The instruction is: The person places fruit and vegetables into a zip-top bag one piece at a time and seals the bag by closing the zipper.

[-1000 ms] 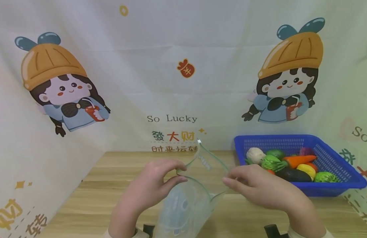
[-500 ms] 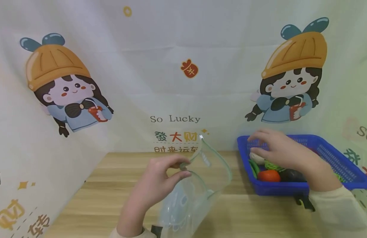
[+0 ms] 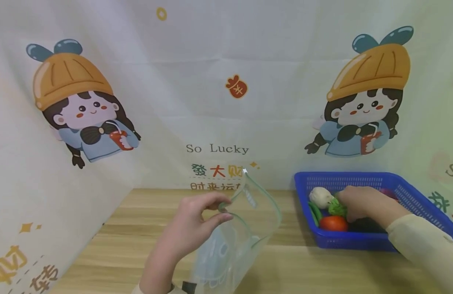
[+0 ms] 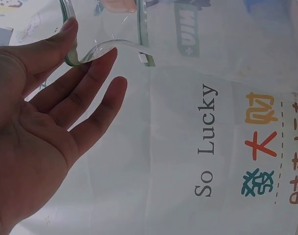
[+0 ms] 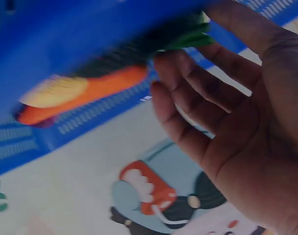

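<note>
Left hand [image 3: 191,228] pinching bag [image 3: 237,232] rim; right hand [image 3: 362,204] in basket [image 3: 413,196]

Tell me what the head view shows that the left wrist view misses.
Only the head view shows the right hand reaching into the blue basket of toy vegetables, on the wooden table. Only the left wrist view shows close up how thumb and forefinger pinch the bag's rim. Both show the left hand holding the clear zip bag open, and the printed backdrop.
</note>
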`<state>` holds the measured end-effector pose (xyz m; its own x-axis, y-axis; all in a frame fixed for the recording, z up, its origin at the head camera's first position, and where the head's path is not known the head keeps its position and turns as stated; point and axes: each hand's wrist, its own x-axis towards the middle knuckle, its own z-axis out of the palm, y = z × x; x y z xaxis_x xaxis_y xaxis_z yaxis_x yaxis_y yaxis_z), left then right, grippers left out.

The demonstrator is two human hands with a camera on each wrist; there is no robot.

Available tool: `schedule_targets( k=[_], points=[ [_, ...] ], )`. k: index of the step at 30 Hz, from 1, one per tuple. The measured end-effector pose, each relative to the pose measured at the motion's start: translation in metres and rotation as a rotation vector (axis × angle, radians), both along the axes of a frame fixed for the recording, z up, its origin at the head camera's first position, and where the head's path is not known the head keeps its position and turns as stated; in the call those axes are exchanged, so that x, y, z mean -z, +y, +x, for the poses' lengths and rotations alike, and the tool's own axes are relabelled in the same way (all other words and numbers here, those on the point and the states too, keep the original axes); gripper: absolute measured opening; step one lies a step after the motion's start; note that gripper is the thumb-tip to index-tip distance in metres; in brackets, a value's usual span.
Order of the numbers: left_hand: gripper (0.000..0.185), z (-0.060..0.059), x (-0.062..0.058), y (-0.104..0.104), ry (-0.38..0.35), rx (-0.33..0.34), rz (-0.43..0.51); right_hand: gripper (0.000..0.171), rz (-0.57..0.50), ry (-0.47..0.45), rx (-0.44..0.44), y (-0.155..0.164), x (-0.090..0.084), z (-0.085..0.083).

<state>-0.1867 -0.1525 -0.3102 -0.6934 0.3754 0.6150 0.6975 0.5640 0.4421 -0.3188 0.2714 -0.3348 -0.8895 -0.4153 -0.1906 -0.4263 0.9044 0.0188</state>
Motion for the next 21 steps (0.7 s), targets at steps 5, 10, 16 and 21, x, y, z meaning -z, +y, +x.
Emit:
schedule_targets(
  k=[5, 10, 16, 21],
  points=[
    [0.028, -0.001, -0.001, 0.0, 0.03, 0.006, -0.012, 0.023, -0.082, 0.003, -0.004, 0.009, 0.006, -0.005],
    [0.029, -0.002, -0.001, 0.001, 0.046, 0.017, -0.02, 0.021, -0.135, 0.092, -0.033, 0.017, -0.002, -0.006],
    [0.027, -0.002, 0.002, 0.001, 0.037, 0.027, -0.018, 0.037, -0.275, 0.244, 0.02, 0.03, -0.031, 0.009],
    [0.025, -0.004, 0.005, 0.003, 0.025, 0.037, -0.019, 0.044, -0.597, 0.381, 0.132, 0.019, -0.053, 0.054]
  ],
)
